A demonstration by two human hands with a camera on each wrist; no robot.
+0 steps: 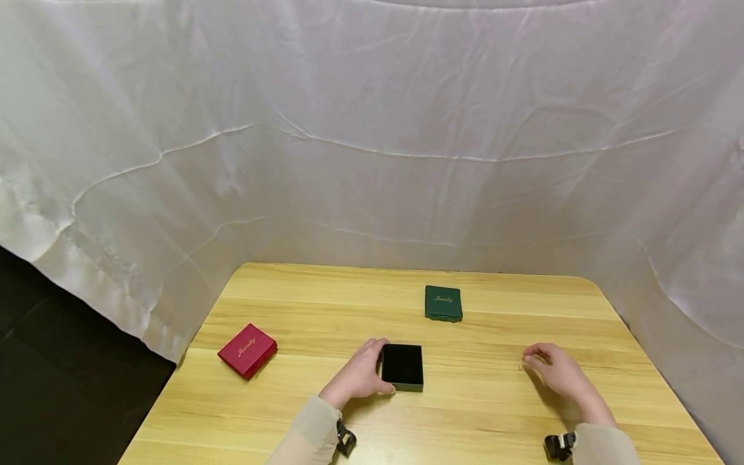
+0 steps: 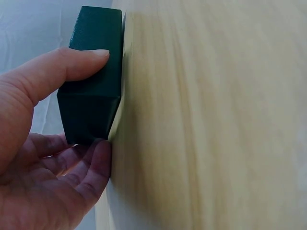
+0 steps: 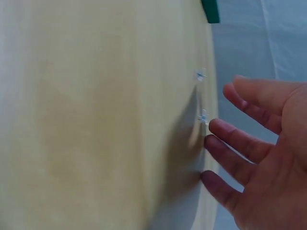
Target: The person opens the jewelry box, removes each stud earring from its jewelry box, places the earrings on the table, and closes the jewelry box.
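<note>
My left hand (image 1: pixel 361 372) holds the dark green jewelry box base (image 1: pixel 402 365) with its black lining facing up. In the left wrist view, the thumb lies along one green side (image 2: pixel 98 33) and the fingers meet the side opposite. My right hand (image 1: pixel 557 371) hovers low over the table on the right, fingers bent and apart, with nothing visible between them. Close to its fingertips, two tiny shiny pieces, an upper one (image 3: pixel 200 74) and a lower one (image 3: pixel 203 118), lie on the wood; their exact kind is too small to tell.
A green lid (image 1: pixel 444 302) marked "Jewelry" lies farther back on the wooden table (image 1: pixel 325 294). At the left sits a red jewelry box (image 1: pixel 248 351), turned at an angle. Pale cloth (image 1: pixel 372 200) hangs around the table's back and sides.
</note>
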